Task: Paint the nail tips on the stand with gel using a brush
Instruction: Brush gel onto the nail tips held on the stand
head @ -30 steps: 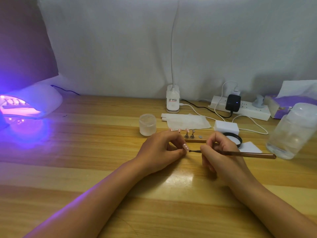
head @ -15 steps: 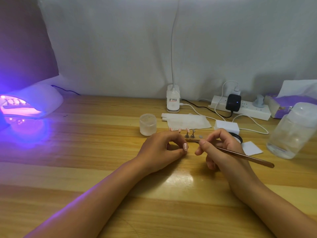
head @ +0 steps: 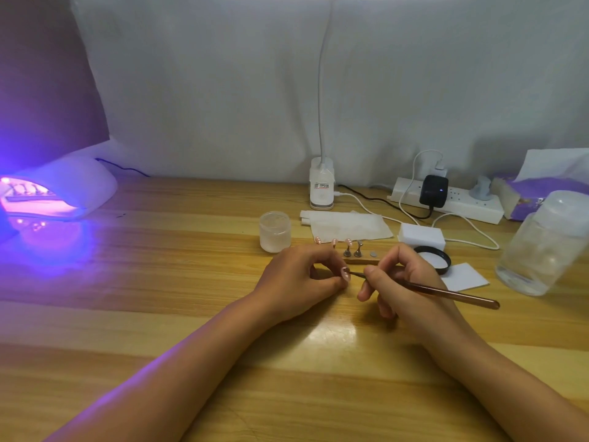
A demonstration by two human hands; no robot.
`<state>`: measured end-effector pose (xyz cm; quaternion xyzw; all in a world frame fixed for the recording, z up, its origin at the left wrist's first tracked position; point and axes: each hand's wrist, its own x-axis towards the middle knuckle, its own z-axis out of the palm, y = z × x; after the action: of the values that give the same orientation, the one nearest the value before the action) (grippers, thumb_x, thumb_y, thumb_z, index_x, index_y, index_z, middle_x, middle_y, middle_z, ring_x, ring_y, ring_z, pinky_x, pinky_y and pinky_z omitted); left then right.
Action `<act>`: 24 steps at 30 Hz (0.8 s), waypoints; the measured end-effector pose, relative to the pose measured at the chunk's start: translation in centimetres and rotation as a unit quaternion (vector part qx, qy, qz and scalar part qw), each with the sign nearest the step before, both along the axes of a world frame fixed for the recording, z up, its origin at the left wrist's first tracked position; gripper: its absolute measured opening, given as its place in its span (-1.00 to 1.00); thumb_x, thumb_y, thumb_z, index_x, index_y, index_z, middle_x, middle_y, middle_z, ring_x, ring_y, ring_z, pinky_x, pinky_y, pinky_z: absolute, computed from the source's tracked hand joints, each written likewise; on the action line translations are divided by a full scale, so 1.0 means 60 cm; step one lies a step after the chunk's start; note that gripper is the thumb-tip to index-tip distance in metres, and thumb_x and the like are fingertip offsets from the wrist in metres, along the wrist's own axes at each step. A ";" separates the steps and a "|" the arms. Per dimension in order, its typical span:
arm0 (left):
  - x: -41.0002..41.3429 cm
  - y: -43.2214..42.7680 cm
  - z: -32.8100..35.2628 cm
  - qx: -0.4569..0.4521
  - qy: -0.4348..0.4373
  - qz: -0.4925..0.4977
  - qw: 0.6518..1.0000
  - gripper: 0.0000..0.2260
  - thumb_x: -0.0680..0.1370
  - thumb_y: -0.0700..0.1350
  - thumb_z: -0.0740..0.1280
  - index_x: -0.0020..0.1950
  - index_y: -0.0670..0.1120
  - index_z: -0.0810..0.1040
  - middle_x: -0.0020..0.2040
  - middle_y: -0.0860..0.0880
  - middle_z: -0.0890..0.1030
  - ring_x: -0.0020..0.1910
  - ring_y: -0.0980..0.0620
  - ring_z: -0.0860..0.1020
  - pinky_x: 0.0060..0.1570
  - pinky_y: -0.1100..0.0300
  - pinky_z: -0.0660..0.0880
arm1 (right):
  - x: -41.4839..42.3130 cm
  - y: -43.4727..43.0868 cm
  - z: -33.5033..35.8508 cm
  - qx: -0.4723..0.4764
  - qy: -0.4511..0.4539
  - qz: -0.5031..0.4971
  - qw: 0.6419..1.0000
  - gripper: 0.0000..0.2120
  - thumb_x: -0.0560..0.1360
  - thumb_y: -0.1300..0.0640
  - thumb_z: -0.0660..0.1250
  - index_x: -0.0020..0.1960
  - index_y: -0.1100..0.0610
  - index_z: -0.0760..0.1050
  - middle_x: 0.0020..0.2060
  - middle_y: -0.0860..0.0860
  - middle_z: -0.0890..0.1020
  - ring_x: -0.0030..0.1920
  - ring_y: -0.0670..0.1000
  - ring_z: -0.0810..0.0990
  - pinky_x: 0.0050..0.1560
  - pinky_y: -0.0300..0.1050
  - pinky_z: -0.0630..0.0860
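On wooden desk, grey cloth backdrop, glowing UV lamp

You're at a home nail desk: UV lamp at ten o'clock, power strip at two.

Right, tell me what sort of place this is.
Most likely a home or small-studio nail-art desk rather than a salon. A lit UV curing lamp glows purple at the left, nail tips stand on a wooden stand, and a gel jar sits beside a power strip.
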<state>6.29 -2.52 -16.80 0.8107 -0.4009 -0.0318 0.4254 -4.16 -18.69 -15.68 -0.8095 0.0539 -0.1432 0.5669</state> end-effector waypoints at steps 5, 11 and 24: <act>-0.001 0.000 0.002 -0.004 -0.004 -0.006 1.000 -0.90 0.50 -0.12 0.48 -0.06 0.08 0.65 -0.10 0.15 0.66 -0.30 0.41 0.49 -0.30 0.51 0.32 | -0.001 -0.001 0.001 0.005 0.009 0.003 1.000 -0.91 0.53 0.23 0.32 -0.11 0.21 0.42 -0.41 0.08 0.64 -0.49 -0.12 0.51 -0.48 -0.30 0.42; -0.002 0.000 -0.001 -0.012 -0.009 -0.007 1.000 -0.93 0.50 -0.11 0.48 -0.07 0.06 0.66 -0.07 0.13 0.66 -0.32 0.43 0.47 -0.32 0.52 0.32 | -0.004 -0.003 0.002 0.042 -0.021 -0.024 0.999 -0.91 0.53 0.19 0.31 -0.11 0.16 0.42 -0.43 0.03 0.61 -0.48 -0.08 0.46 -0.49 -0.25 0.39; -0.002 -0.002 0.000 0.005 -0.033 0.007 0.999 -0.92 0.50 -0.07 0.48 -0.04 0.05 0.66 -0.10 0.18 0.59 -0.26 0.42 0.47 -0.31 0.52 0.32 | 0.001 -0.001 0.001 -0.007 0.002 0.000 1.000 -0.90 0.52 0.24 0.36 -0.10 0.15 0.43 -0.39 0.01 0.66 -0.47 -0.18 0.54 -0.47 -0.35 0.42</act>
<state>6.19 -2.61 -16.83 0.8166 -0.4083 -0.0045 0.4079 -4.08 -18.76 -15.64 -0.8135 0.0542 -0.1422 0.5613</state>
